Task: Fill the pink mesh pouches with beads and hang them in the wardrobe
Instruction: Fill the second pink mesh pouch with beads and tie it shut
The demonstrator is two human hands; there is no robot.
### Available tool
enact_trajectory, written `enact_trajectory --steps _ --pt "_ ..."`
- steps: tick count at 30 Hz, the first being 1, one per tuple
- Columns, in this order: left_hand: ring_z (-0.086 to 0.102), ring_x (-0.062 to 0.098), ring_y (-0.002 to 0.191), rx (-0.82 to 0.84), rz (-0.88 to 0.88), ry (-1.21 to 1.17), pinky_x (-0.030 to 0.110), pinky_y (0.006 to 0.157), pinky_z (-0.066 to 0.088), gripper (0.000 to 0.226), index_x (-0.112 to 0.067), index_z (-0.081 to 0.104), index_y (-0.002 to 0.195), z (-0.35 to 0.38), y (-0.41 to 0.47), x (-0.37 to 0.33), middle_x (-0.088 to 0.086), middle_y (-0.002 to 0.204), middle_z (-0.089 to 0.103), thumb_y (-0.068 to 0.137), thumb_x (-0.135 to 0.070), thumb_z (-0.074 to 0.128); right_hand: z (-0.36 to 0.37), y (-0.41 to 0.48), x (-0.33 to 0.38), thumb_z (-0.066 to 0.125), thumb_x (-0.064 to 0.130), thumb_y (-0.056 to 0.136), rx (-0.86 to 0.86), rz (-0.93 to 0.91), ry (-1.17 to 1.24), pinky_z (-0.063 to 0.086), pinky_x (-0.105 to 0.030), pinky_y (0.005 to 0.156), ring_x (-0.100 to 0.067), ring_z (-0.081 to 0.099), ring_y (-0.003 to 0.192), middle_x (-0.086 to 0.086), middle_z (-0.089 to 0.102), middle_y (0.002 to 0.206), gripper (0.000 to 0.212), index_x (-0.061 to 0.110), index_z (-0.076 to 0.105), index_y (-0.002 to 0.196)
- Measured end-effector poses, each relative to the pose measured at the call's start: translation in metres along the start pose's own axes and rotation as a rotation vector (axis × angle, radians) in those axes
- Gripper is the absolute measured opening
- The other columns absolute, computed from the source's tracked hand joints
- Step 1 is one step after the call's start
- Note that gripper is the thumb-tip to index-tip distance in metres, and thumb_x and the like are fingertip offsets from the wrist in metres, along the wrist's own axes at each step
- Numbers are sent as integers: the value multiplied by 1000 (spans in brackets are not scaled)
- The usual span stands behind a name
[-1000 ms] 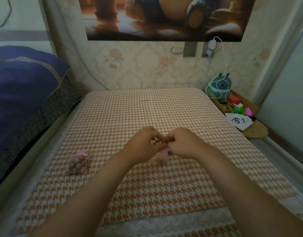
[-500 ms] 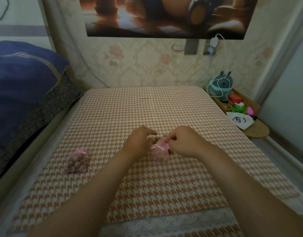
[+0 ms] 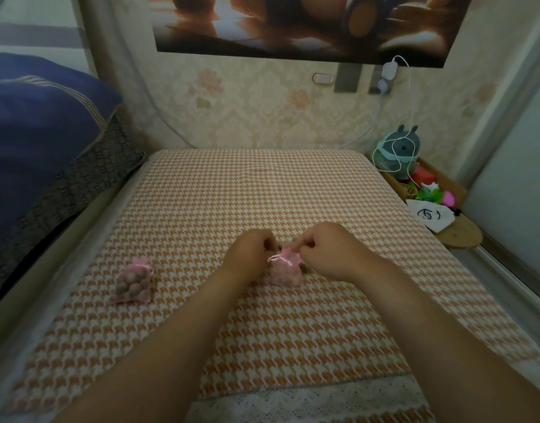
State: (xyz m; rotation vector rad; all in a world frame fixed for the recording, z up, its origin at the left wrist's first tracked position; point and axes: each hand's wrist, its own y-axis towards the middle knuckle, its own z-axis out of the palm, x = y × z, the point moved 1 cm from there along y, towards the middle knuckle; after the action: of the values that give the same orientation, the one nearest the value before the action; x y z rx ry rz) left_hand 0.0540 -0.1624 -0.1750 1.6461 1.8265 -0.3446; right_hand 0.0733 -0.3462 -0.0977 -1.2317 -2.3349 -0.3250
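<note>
- The first pouch (image 3: 131, 282) lies on the bed (image 3: 262, 184), toward the bed's left edge. It bulges with brown beads (image 3: 126, 290) and its neck is gathered under a pink ribbon, so it looks filled and closed.
- The second pouch (image 3: 285, 270) stands on the bed near the middle, between the two hands. It looks plump, and round shapes show faintly through the mesh, so it seems to be filled as well.
- The right hand (image 3: 326, 251) has its fingers curled and pinches the ruffled top of the second pouch.
- The left hand (image 3: 252, 254) is curled against the other side of that neck. The pink ribbon runs to its fingers, which appear to grip it.
- Judged from this, the step in hand is drawing the second pouch's ribbon tight. The neck looks partly gathered, but whether it is fully closed cannot be told.
- A few brownish specks on the bed just behind the second pouch may be loose beads; they are too blurred to be sure.
- No wardrobe can be picked out in this view.
- Left to do: finish closing the second pouch, then carry both pouches off the bed and hang them. No hanging has been done yet.
</note>
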Motion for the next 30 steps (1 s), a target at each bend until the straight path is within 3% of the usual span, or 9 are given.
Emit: enact_trajectory --steps 3,6,9,13,18,23,25,30 --pt "63 17 75 -28 -48 -50 38 72 56 9 -22 64 79 -2 -1 1 -3 82 68 82 -17 71 1 -1 3 53 19 91 -1 -18 -1 46 -28 49 -6 50 43 3 78 92 29 28 79 98" --pt "59 11 76 -82 -119 -172 17 66 48 9 -15 67 94 -9 0 -6 -4 88 65 86 -17 71 0 -2 3 53 18 90 -8 -24 -9 48 -29 51 -6 51 44 5 78 94 29 28 79 98" --pt "58 2 74 -109 -75 -290 15 68 45 10 -17 69 93 -27 0 -26 -9 88 66 85 -20 73 -1 -3 3 53 18 90 -13 -22 -26 48 -28 51 -2 50 42 6 76 79 30 29 79 101" --pt "58 -4 67 -53 23 -363 11 64 47 8 -23 68 90 -46 -14 -54 -13 84 67 85 -22 74 0 -2 3 51 16 91 0 -39 -56 57 -30 81 0 68 82 6 77 99 32 25 77 108" --pt "58 -1 75 23 75 -126 8 65 42 6 -27 68 90 -51 -32 -65 -18 82 64 86 -29 72 -3 -6 4 52 16 92 3 -29 -55 50 -28 60 -6 63 63 6 73 78 30 27 78 102" --pt "53 6 87 17 110 87 24 77 41 11 -28 75 90 -48 -31 -63 -12 93 60 88 -35 67 -2 -10 5 52 16 92 2 -40 -43 59 -37 71 -10 66 71 5 75 86 31 26 78 105" --pt "58 9 88 49 42 76 30 79 49 17 -27 75 90 -49 -31 -65 -8 96 65 91 -37 63 -2 -11 5 52 16 93 -1 -54 -53 55 -31 65 -8 64 67 5 76 87 31 24 78 106" --pt "66 21 69 91 -72 97 41 65 56 33 -13 76 78 -52 -30 -69 6 72 72 91 -39 59 -5 -7 0 54 17 93 -15 -79 30 59 -29 71 -3 67 71 9 76 96 29 29 77 107"
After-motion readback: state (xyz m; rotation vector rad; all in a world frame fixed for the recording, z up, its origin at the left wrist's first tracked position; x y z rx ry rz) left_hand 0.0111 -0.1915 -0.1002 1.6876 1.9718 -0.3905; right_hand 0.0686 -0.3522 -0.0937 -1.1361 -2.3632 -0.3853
